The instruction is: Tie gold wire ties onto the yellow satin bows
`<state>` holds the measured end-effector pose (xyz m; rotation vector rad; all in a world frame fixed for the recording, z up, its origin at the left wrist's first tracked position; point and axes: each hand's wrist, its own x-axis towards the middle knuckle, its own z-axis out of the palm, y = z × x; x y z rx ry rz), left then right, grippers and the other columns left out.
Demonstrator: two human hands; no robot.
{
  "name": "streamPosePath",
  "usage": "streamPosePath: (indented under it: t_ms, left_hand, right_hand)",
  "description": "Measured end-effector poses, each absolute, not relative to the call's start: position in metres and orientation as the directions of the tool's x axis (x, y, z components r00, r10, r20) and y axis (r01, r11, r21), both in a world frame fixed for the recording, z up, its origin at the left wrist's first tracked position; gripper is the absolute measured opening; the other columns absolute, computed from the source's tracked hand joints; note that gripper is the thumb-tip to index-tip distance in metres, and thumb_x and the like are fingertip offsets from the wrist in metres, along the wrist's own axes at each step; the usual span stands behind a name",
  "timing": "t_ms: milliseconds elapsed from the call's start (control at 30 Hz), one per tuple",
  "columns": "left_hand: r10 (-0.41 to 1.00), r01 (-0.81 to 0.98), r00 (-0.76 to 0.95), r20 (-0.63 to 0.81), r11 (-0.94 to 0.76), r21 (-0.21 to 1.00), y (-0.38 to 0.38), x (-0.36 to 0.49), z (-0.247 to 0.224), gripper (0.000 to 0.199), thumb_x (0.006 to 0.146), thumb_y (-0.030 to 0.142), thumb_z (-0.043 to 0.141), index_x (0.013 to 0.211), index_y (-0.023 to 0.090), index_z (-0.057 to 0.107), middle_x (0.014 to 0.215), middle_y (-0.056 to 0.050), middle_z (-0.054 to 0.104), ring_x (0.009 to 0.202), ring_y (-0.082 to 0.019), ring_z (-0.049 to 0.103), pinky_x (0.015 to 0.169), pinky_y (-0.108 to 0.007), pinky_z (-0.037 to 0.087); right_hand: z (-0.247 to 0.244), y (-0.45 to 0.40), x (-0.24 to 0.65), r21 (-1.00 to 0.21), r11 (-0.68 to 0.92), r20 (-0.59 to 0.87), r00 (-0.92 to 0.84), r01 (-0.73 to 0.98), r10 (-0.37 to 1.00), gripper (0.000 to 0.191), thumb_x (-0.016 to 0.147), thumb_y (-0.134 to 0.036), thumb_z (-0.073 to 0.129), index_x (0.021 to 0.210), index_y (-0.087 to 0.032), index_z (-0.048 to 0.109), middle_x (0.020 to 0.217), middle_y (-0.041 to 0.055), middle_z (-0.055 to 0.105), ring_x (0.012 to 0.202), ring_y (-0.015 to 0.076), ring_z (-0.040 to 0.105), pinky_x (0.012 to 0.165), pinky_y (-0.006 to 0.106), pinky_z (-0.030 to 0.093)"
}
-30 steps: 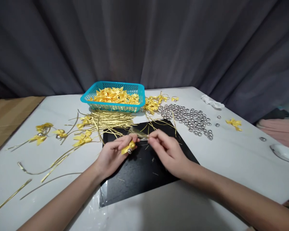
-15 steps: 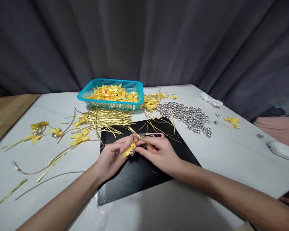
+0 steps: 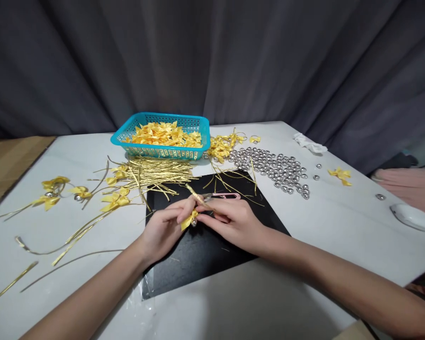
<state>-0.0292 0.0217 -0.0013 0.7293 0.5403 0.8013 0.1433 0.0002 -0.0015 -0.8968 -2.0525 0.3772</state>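
My left hand (image 3: 168,230) pinches a yellow ribbon bow (image 3: 187,221) over a black mat. A small shiny silver bell (image 3: 194,222) hangs at the bow's lower right side. My right hand (image 3: 235,225) is closed, its thumb and fingertips meeting the bow from the right. A gold metallic strand (image 3: 192,191) sticks up at an angle between both hands, gripped by the right fingers. Exactly how the strand meets the bow is hidden by the fingers. Just beyond the right hand lies a pink-handled cutter (image 3: 226,195), partly covered.
A blue basket (image 3: 115,138) of yellow bows stands at the back, with a pile of gold strands (image 3: 159,171) before it. Silver bells (image 3: 265,163) spread to its right. Finished-looking bows (image 3: 116,200) lie left. The black mat (image 3: 205,255) lies below my hands; a white mouse-shaped object (image 3: 412,217) sits right.
The gold strand between my hands has tilted slightly, and my right fingers have shifted a little along it. The whole view has moved slightly; both hands stay at the bow.
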Motion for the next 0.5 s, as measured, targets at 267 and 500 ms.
streamPosePath:
  t_ms: [267,500]
  left_hand:
    - [0.771,-0.419,0.621,-0.142,0.479,0.772,0.022,-0.028,-0.001,0.025,0.064,0.007,0.052,0.042,0.017,0.044,0.068,-0.002,0.051,0.076,-0.014,0.049,0.073,-0.02,0.041]
    - [0.789,-0.359,0.594,-0.159,0.436,0.825,0.023,-0.027,-0.009,0.021,0.061,0.009,0.056,0.045,0.018,0.045,0.061,0.0,0.042,0.068,-0.015,0.043,0.068,-0.024,0.038]
  right_hand:
    - [0.013,0.0,0.151,-0.466,0.742,0.549,-0.501,0.482,0.67,0.009,0.086,-0.008,0.048,0.086,-0.012,0.057,0.072,0.0033,0.061,0.061,0.009,0.053,0.06,0.019,0.042]
    - [0.031,0.003,0.16,-0.439,0.771,0.452,-0.629,0.461,0.633,0.02,0.088,-0.007,0.04,0.099,-0.013,0.055,0.077,0.0047,0.055,0.069,0.0112,0.05,0.061,0.021,0.041]
